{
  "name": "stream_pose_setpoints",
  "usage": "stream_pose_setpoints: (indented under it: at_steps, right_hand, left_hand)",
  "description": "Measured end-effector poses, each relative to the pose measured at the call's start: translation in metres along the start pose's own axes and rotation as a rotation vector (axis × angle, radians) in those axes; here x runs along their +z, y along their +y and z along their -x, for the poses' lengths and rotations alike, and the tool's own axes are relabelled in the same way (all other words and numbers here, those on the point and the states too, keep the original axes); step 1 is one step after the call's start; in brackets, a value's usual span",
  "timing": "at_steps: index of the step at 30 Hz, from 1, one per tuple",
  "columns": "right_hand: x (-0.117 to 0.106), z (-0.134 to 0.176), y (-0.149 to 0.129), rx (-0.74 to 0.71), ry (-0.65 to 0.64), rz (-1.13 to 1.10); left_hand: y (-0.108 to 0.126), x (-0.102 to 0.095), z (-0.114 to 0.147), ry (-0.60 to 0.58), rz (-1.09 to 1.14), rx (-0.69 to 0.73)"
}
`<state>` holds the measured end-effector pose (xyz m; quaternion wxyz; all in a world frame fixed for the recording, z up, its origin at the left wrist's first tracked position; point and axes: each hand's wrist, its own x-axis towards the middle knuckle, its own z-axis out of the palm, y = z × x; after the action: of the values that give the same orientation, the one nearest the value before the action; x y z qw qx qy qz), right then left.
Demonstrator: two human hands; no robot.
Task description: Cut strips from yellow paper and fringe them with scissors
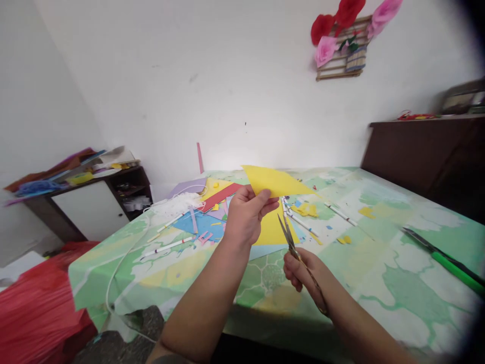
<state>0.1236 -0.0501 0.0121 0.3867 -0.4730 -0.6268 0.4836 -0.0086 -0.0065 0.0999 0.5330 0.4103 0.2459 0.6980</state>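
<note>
Between the thumb and fingers of my left hand is a piece of yellow paper, raised above the table with a pointed end to the right. My right hand grips a pair of scissors, blades slightly apart and pointing up, a little below the yellow paper and not touching it. Part of the handles is hidden by my fingers. Under my hands lie a yellow sheet, a blue sheet and a red strip.
A green patterned cloth covers the table. Yellow scraps, several thin white sticks and white string are scattered on it. A green-handled cutter rests at the right. A low cabinet stands left, a red bag below.
</note>
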Motion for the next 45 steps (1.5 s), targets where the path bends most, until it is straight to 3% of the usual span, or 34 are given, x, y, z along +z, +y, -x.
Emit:
stream_pose_setpoints:
  at_steps: [5, 11, 19, 25, 33, 38, 45]
  right_hand:
    - [0.001, -0.021, -0.012, -0.091, 0.138, 0.042]
    - [0.006, -0.022, -0.020, -0.111, 0.157, 0.060]
    - [0.016, -0.012, -0.010, -0.141, 0.070, 0.181]
    - [0.020, -0.016, -0.009, -0.118, 0.058, 0.169]
    - [0.021, -0.024, -0.001, -0.116, 0.067, 0.102]
    - [0.021, -0.026, 0.001, -0.127, 0.087, 0.074]
    - [0.021, -0.027, 0.000, -0.128, 0.085, 0.099]
  left_hand:
    - [-0.002, 0.001, 0.005, -0.054, -0.076, 0.006]
    - [-0.006, -0.006, 0.009, -0.060, -0.140, 0.056]
    - [-0.005, -0.011, 0.009, 0.062, -0.053, 0.062]
    - [-0.006, -0.016, 0.009, 0.083, -0.018, 0.100]
    - [-0.014, -0.023, 0.009, 0.044, -0.035, 0.003]
    - [-0.023, -0.023, 0.008, -0.005, -0.045, 0.032]
    - [-0.031, -0.026, 0.006, 0.027, 0.027, 0.068]
